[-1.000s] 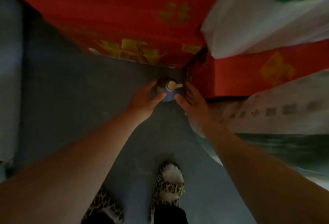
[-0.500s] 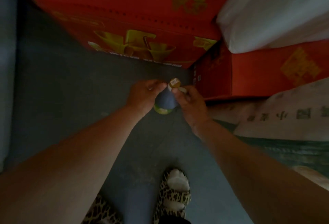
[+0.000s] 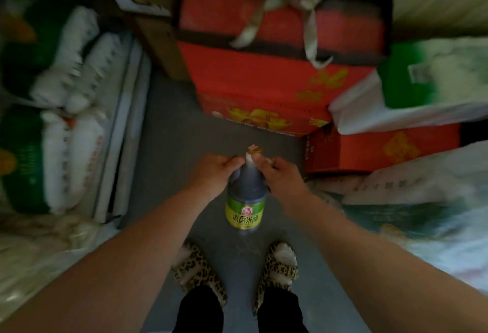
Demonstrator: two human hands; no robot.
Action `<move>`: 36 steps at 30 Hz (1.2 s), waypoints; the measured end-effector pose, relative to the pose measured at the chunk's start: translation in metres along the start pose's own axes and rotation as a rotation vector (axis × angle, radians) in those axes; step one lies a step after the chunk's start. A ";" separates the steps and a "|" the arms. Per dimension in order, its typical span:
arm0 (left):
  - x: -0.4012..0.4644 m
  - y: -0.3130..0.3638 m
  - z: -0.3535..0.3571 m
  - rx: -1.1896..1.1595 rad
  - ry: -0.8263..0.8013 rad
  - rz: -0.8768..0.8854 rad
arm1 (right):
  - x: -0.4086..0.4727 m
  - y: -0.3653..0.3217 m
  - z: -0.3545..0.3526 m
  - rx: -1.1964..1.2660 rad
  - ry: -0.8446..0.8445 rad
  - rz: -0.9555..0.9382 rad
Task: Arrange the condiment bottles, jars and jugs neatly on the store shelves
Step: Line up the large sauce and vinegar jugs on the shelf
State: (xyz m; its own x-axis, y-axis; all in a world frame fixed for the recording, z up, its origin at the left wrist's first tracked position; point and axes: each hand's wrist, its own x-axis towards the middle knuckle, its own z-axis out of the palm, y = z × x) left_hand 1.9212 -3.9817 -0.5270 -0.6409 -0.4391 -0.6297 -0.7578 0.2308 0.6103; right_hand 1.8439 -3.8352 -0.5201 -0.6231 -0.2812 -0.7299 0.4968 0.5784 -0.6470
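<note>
A dark vinegar bottle (image 3: 246,200) with a yellow-green label and a pale cap hangs over the grey floor in the middle of the view, above my feet. My left hand (image 3: 215,171) grips its shoulder and neck from the left. My right hand (image 3: 280,174) grips the neck and shoulder from the right. Both sets of fingers meet just under the cap. The bottle's base is tilted toward me, off the floor.
Stacked red cartons (image 3: 264,79) fill the space ahead, with another red carton (image 3: 375,147) at the right. White and green sacks (image 3: 422,89) lie to the right. Bagged goods (image 3: 66,121) line a low shelf at the left. The grey floor aisle (image 3: 169,126) is narrow.
Both hands lifted the bottle from the floor by the red cartons and brought it toward me; its label now shows. The view has pulled back and up, revealing the left shelf.
</note>
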 end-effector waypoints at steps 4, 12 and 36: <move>-0.054 0.050 -0.091 -0.011 0.095 0.030 | -0.064 -0.103 0.007 0.020 -0.074 -0.127; -0.178 0.182 -0.304 -0.271 0.361 0.148 | -0.224 -0.324 0.015 0.106 -0.254 -0.493; -0.271 0.427 -0.705 -0.427 0.925 0.529 | -0.310 -0.748 0.088 0.063 -0.563 -1.125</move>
State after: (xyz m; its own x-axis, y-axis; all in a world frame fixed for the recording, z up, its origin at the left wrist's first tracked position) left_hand 1.8578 -4.3768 0.2431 -0.3970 -0.8857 0.2407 -0.2037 0.3408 0.9178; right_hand 1.7179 -4.2481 0.1706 -0.3839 -0.8895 0.2478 -0.1031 -0.2254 -0.9688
